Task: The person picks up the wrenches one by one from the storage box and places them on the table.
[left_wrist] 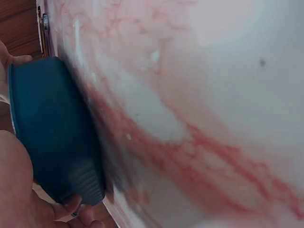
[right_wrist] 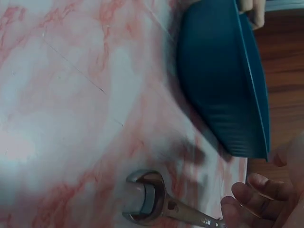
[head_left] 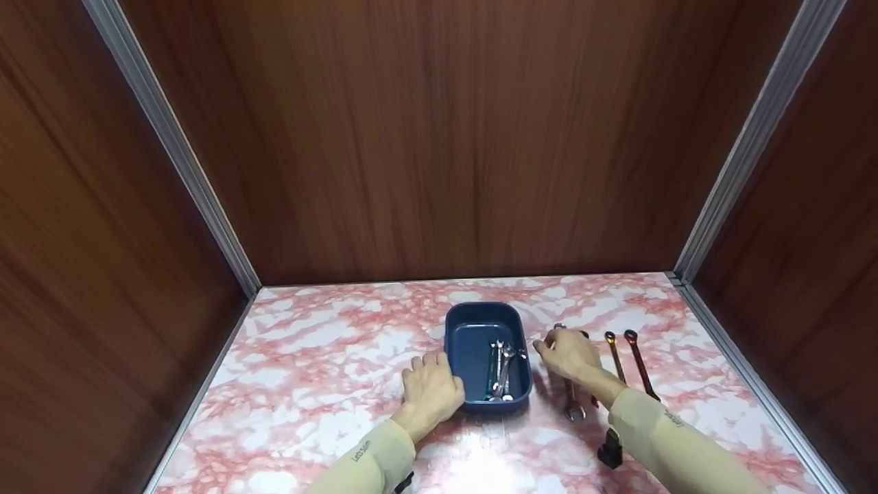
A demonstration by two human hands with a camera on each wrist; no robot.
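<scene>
A dark blue rectangular bin point(head_left: 473, 329) stands on the table, with several small wrenches point(head_left: 499, 370) lying along its right side. My left hand point(head_left: 431, 387) holds the bin at its near left corner, the thumb by the rim and the fingers along the outer wall. To the right of the bin, my right hand point(head_left: 569, 353) is over a silver wrench point(head_left: 575, 412), its fingers loosely bent. The wrench's open-end jaw faces me; its far part is hidden by the fingers, and no firm grip shows.
Further right lie a gold wrench point(head_left: 614, 350) and a dark red wrench point(head_left: 639, 357), with another tool's reddish end point(head_left: 595, 401) partly under my right arm. Wood panels enclose the marbled pink table point(head_left: 329, 357) at the back and sides.
</scene>
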